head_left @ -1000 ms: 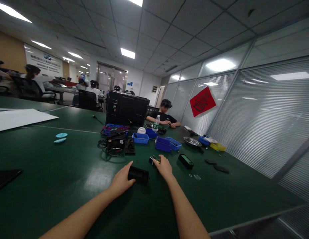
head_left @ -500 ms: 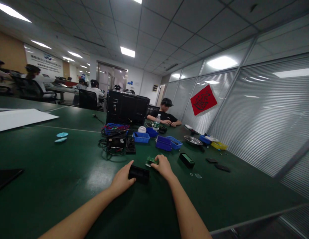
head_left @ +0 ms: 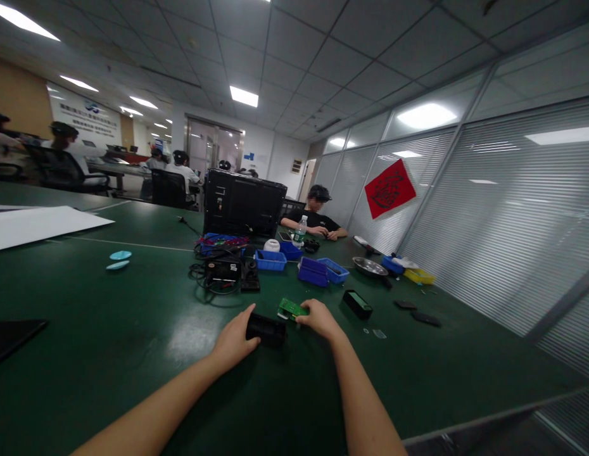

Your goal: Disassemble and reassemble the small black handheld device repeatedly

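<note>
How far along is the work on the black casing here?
Done: the green circuit board sits outside the black casing. In hand: the left hand holds the casing on the table; the right hand pinches the board. Left: the two are not joined; another black unit lies untouched.

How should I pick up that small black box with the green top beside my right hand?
Pinch the black box across its two long sides, coming from above: it lies flat on the table, long and narrow, with bare surface either side.

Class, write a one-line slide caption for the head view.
Left hand grips a black case; right hand holds a green board beside it.
</note>
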`<state>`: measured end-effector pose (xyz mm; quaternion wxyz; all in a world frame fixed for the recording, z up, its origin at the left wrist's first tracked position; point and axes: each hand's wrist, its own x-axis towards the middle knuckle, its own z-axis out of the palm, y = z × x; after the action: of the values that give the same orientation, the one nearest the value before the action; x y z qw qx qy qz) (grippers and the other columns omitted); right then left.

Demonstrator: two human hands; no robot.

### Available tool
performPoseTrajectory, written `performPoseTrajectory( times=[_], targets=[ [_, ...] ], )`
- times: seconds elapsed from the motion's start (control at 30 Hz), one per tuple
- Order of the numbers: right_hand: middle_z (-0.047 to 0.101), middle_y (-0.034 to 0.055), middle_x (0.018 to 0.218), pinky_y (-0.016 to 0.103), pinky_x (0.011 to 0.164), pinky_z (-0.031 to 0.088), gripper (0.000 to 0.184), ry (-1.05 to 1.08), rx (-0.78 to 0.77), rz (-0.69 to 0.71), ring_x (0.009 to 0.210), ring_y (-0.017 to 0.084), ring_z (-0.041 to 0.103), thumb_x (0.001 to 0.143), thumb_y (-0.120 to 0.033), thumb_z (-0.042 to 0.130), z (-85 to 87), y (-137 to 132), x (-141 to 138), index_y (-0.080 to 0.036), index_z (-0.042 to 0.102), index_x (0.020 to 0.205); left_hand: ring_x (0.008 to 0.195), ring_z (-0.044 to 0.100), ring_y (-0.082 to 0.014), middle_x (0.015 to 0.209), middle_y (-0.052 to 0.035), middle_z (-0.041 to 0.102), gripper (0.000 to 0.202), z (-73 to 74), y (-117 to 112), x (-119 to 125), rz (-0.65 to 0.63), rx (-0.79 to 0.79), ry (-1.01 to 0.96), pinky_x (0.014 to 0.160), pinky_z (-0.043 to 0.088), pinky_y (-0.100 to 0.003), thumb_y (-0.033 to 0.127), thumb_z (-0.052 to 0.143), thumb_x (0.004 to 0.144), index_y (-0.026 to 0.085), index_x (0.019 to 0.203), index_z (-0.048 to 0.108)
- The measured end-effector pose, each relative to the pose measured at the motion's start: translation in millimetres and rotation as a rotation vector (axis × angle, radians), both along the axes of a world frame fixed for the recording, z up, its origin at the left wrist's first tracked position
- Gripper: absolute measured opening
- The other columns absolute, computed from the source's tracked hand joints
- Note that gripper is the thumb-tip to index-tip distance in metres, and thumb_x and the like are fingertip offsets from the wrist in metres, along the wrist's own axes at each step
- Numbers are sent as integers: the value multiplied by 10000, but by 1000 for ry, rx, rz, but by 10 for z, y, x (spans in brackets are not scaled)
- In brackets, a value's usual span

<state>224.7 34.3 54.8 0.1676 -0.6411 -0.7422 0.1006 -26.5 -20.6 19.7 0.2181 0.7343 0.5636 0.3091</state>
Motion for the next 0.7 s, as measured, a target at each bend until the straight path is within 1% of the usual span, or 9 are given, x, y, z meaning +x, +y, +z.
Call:
performPoseTrajectory(
  times=[0.1,0.17,0.2,0.27,0.33,0.4,0.47,0.57,0.7],
  targets=[
    [589,90,922,291,745,404,379,56,78,-38,840,211,550,574,-313,692,17,-6,-83,-136,641,904,1188,414,-205,1318,-84,425,754,10,-2,-1,1,-2,-4,992,292,-287,231,592,638,160,1321,282],
    [592,87,876,301,721,414,364,212,117,-53,787,200,556,584,-309,681,44,-17,-141,-121,640,893,1194,409,-204,1323,-87,420,753,13,-3,-4,0,-5,-6,995,291,-288,248,589,648,157,1325,273],
    [597,82,852,304,700,423,374,347,105,-35,753,192,562,597,-316,670,64,-30,-170,-115,633,909,1191,412,-205,1320,-88,423,752,13,-4,-6,0,-7,-4,993,294,-289,253,587,652,156,1327,270],
    [608,72,827,308,660,441,416,681,18,73,704,178,573,622,-341,653,114,-77,-231,-108,608,964,1186,419,-206,1312,-92,432,750,15,-5,-8,1,-8,0,986,305,-289,253,584,655,151,1328,269],
    [618,69,839,316,652,454,451,967,-104,244,706,177,584,629,-353,658,167,-145,-291,-115,584,1005,1189,415,-208,1311,-95,432,752,15,-3,-8,1,-8,0,979,315,-289,251,585,653,146,1328,270],
    [623,63,848,322,667,459,456,1092,-209,377,724,175,586,609,-337,685,206,-213,-340,-126,583,1001,1199,403,-212,1318,-97,423,756,11,1,-6,7,-17,-3,976,320,-291,249,590,649,142,1326,271],
    [623,47,810,314,669,458,448,1085,-289,433,701,161,578,586,-312,709,220,-260,-368,-129,592,978,1201,401,-214,1315,-96,427,759,3,8,-4,14,-22,-12,975,322,-294,242,595,644,145,1324,272],
    [597,5,698,279,640,440,431,964,-342,451,618,125,547,576,-285,719,205,-274,-373,-125,603,959,1192,412,-203,1303,-85,445,765,-12,18,-7,-13,12,-39,974,322,-284,222,598,639,163,1324,264],
    [536,-34,644,242,609,405,401,777,-266,438,596,101,500,581,-287,715,189,-253,-358,-141,618,942,1198,404,-203,1315,-79,432,762,-14,25,-12,-15,3,-42,974,317,-291,223,604,634,173,1317,270]
  ],
)
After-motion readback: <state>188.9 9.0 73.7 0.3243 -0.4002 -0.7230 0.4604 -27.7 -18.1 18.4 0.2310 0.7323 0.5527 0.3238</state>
